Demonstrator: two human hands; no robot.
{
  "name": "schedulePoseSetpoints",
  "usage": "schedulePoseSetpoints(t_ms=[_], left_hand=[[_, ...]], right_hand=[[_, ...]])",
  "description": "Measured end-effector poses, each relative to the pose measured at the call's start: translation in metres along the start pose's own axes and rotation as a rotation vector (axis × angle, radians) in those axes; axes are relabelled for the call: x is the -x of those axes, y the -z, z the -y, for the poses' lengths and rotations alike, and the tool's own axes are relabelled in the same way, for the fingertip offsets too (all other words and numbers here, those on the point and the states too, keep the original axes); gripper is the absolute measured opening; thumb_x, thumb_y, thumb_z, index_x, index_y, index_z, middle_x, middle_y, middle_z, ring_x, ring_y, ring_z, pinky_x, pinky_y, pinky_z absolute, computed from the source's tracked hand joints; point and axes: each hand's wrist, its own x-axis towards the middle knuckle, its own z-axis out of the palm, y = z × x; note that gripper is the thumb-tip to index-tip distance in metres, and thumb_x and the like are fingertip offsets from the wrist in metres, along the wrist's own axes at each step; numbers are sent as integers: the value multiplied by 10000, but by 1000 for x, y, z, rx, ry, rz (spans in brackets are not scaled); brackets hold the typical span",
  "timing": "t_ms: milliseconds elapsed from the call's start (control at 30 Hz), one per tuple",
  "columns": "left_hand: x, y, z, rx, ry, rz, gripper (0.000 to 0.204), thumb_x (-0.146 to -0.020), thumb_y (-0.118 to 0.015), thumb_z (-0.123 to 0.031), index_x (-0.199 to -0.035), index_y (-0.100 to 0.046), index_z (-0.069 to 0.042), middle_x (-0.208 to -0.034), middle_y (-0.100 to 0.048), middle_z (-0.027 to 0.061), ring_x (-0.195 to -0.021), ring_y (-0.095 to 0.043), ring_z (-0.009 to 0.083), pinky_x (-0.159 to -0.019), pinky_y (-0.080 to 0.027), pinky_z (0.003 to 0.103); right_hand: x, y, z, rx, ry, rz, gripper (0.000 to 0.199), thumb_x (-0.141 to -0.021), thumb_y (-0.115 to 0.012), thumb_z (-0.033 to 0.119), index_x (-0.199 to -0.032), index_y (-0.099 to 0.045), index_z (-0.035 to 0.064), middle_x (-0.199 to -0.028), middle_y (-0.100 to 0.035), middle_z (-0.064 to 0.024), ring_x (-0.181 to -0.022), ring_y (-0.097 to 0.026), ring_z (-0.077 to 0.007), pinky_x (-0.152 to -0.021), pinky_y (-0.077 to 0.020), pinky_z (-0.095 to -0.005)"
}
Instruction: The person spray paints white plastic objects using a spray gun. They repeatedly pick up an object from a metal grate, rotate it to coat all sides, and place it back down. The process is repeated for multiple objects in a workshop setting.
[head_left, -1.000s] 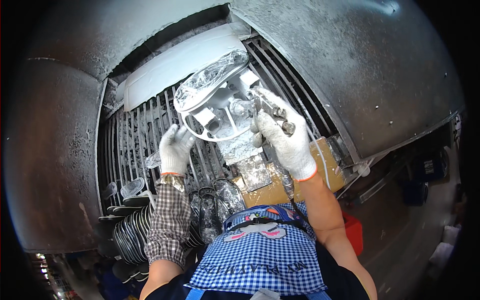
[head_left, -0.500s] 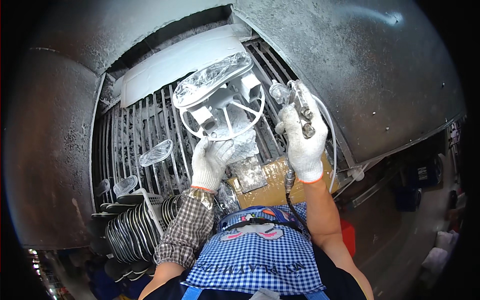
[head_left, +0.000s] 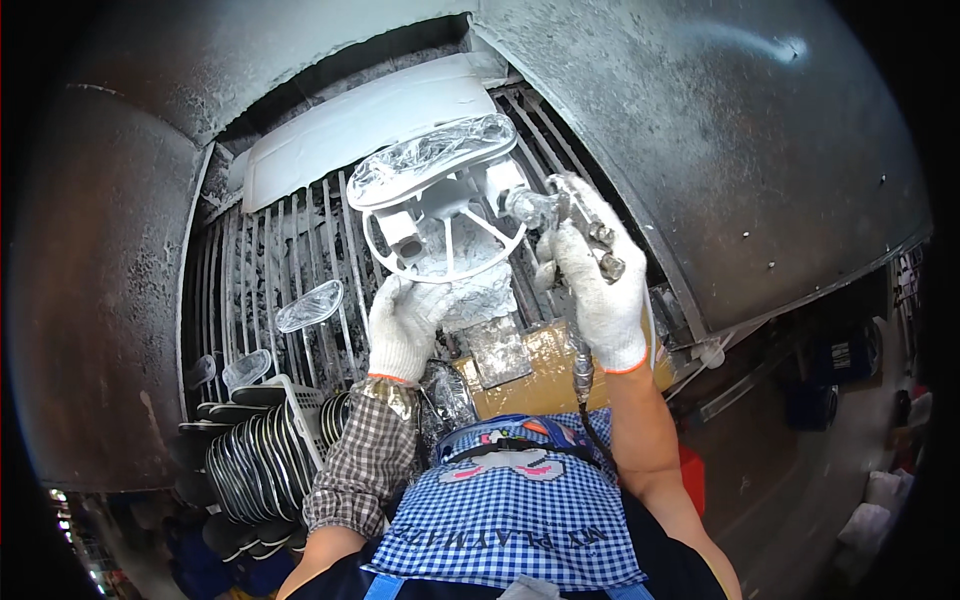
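A white oval sole-shaped piece topped with crinkled clear film (head_left: 432, 160) rests on a white stand whose spoked wheel (head_left: 447, 245) shows below it. My left hand (head_left: 400, 325), in a white knit glove, is closed on the near rim of that wheel. In my gloved right hand (head_left: 603, 285) is a metal spray gun (head_left: 600, 232), its nozzle end pointing left at the right side of the stand, close to the oval piece. The fingers around the gun's handle are partly hidden. From the gun's lower end runs a dark hose (head_left: 590, 420).
Metal slats (head_left: 325, 240) lie under the stand, with a film-covered oval piece (head_left: 310, 306) on them. A white board (head_left: 370, 115) lies behind. At the lower left, a white basket (head_left: 305, 420) stands beside several stacked dark soles (head_left: 255, 465). Metal walls (head_left: 760, 170) enclose the sides.
My right hand has moved left with the spray gun, bringing its nozzle nearer the stand. My left hand has shifted slightly left along the rim, and the oval piece has turned a little.
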Motion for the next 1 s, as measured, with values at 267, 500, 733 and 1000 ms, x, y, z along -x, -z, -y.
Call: schedulePoseSetpoints(t_ms=[267,500,733,1000], left_hand=[[-6,20,-21,15,-33,28,562,-1074,-529,-402,-1375,-574,70,-1380,-635,289,-1212,-675,419,-1021,-586,520],[-8,19,-27,93,-87,-70,435,-1061,-570,-327,-1279,-600,48,-1344,-654,304,-1251,-658,437,-1041,-569,548],[-2,1,20,39,22,20,371,-1047,-578,-288,-1235,-615,30,-1322,-654,290,-1247,-647,426,-1089,-542,543],[0,-17,20,151,69,71,548,-1049,-578,-301,-1415,-516,101,-1447,-574,334,-1332,-593,468,-1143,-496,564]], right_hand=[[3,16,8,-24,26,-74,533,-1044,-650,58,-1535,-488,-69,-1059,-713,-45,-747,-608,-45,-668,-509,-209],[24,16,20,111,81,-167,539,-1059,-625,72,-1551,-464,-77,-1093,-710,-70,-791,-616,-51,-705,-538,-209],[35,7,19,38,13,-80,518,-1040,-642,39,-1525,-503,-75,-1096,-712,-61,-777,-614,-49,-689,-523,-214],[31,19,25,98,52,-168,522,-1047,-643,51,-1531,-492,-73,-1141,-707,-74,-787,-612,-45,-700,-534,-208]])
